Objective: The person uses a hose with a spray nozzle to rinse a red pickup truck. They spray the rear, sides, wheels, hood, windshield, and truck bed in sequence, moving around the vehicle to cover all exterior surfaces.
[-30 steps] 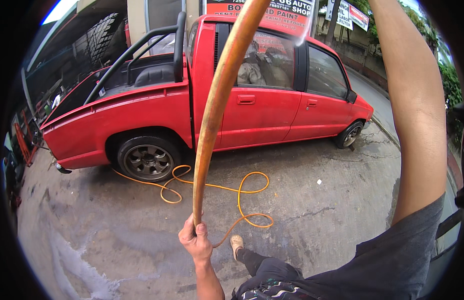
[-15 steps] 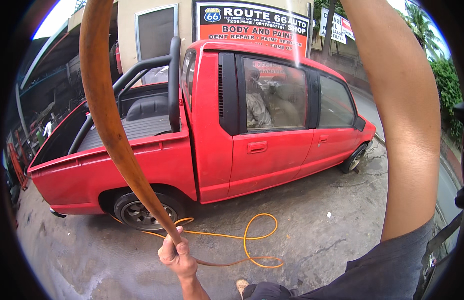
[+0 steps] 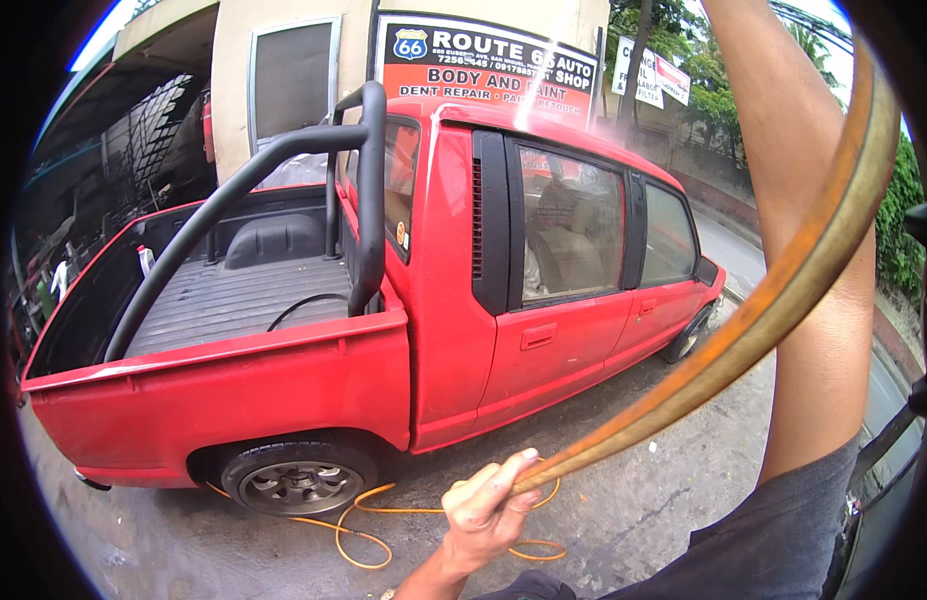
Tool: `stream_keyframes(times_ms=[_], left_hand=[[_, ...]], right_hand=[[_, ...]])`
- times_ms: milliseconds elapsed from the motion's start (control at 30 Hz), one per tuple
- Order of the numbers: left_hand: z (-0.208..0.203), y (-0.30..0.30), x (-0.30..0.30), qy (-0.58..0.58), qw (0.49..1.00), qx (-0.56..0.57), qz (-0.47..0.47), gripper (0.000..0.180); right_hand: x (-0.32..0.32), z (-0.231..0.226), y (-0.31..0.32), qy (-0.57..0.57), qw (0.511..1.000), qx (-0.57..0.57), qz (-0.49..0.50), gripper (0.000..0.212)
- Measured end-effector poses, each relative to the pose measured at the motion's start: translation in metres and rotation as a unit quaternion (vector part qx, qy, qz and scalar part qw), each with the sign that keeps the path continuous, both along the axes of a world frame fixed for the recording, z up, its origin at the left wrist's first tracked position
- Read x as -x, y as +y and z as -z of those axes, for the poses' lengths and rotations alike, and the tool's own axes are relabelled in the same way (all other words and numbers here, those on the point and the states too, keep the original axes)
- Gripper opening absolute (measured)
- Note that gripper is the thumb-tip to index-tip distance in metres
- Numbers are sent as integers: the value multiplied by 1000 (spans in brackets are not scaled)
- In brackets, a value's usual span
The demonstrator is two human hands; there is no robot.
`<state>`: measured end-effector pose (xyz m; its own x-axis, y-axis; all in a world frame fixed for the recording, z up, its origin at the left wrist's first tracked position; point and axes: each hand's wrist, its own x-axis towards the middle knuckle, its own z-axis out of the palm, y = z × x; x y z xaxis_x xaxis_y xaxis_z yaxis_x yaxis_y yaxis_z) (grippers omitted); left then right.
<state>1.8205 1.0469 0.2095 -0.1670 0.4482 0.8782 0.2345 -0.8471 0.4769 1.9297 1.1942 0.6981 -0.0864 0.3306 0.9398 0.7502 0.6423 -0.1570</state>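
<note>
My left hand [image 3: 488,515] is closed around an orange-brown hose [image 3: 723,362], low in front of the red pickup truck [image 3: 463,360]. From that grip the hose curves up to the right, close to the camera, crossing in front of my raised right arm [image 3: 818,340]. My right hand is beyond the top edge, so its fingers and anything in them are hidden. A pale streak of spray [image 3: 526,95] comes down onto the truck's roof, with mist around it. More hose [image 3: 363,545] lies looped on the ground beside the rear wheel [image 3: 301,480].
The truck's bed [image 3: 233,285] has a black roll bar [image 3: 238,185] and a thin dark line across its floor. Behind stand a large signboard [image 3: 483,70] and a grey door [image 3: 293,85]. A cluttered shed is at left, and a road [image 3: 733,235] runs at right.
My left hand has moved right and slightly down with the hose. The hose now sweeps up to the right instead of left. The view has shifted, and mist shows along the roof.
</note>
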Motion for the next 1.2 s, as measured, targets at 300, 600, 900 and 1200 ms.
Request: stream_keyframes(times_ms=[300,600,900,1200], left_hand=[[-39,-26,96,54,972,-18,229,45],[-49,-92,85,105,926,23,361,44],[-61,-180,10,164,911,38,376,48],[-83,-212,-24,216,881,112,405,46]], right_hand=[[80,-40,-43,144,985,40,-91,61],[29,-60,-107,143,989,28,8,51],[-127,-57,-124,204,978,44,0,28],[-216,-42,-165,329,936,-63,106,29]])
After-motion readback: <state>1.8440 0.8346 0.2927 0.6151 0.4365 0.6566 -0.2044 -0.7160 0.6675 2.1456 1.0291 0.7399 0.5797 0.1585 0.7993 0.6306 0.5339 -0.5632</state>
